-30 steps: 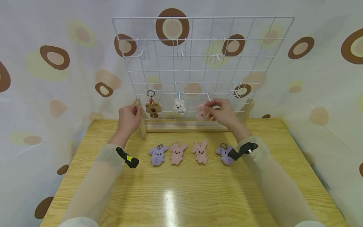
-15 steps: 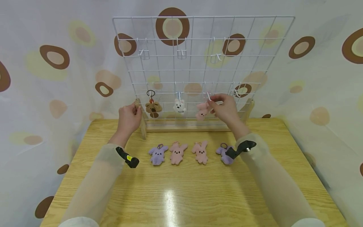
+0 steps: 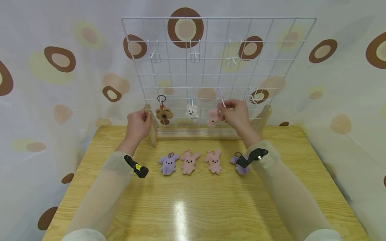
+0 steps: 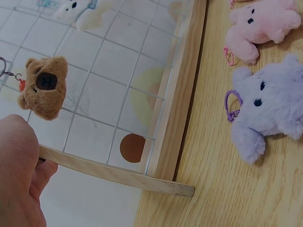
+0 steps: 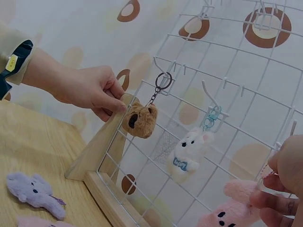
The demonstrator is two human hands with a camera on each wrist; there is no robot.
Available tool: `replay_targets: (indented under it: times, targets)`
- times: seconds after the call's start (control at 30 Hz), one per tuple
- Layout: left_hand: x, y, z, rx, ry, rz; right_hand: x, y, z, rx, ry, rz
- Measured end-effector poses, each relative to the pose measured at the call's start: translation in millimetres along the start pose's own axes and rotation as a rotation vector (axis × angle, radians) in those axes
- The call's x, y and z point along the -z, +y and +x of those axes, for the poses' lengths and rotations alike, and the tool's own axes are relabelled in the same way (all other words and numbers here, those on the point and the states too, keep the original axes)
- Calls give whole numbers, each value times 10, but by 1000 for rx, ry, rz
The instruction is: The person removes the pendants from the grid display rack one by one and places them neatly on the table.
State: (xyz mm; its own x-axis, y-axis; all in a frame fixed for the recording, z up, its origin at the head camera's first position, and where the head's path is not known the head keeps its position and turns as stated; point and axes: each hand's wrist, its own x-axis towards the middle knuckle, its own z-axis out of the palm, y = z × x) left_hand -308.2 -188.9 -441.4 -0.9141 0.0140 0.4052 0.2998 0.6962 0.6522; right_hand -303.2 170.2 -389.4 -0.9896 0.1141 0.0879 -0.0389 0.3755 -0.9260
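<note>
My left hand (image 3: 138, 125) grips the top of the wooden side post (image 4: 113, 175) of a white wire grid rack (image 3: 206, 74). My right hand (image 3: 237, 115) is at the grid's lower row, pinching the chain end of a pink bunny plush keychain (image 3: 213, 119) beside a white hook (image 3: 223, 102). In the right wrist view the bunny's pink body (image 5: 232, 208) hangs below the fingers (image 5: 274, 201); its ring is partly hidden by them. A brown bear keychain (image 5: 141, 120) hangs by its ring near my left hand, and a white bear keychain (image 5: 191, 151) hangs from the hook beside it.
On the wooden table (image 3: 181, 197), before the rack, lie a purple plush keychain (image 3: 168, 164), two pink ones, the left (image 3: 188, 163) and the right (image 3: 214, 163), and another purple one (image 3: 242, 170) partly covered by the right wrist camera. Bare hooks (image 3: 231, 61) line the upper grid.
My right hand has risen slightly from the pink bunny's upper body to its chain end by the hook. My left hand has stayed on the post.
</note>
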Motion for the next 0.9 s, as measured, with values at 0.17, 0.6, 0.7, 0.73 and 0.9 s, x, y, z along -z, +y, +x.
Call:
replay_targets:
  times: [0.17,0.6,0.7,0.73,0.9]
  targets:
    - [-8,-6,6,-6,4,-5,20,-36,-6,20,9,38]
    - [-10,-2,8,-15,12,-15,150,-127,-101,115,-8,-20]
    - [-6,9,6,-10,10,-13,191,-143,-127,148,-28,-61]
    - [-3,14,5,-8,10,-13,204,-152,-136,161,-34,-77]
    - [-5,22,1,-4,9,-17,257,-203,-189,202,-52,-112]
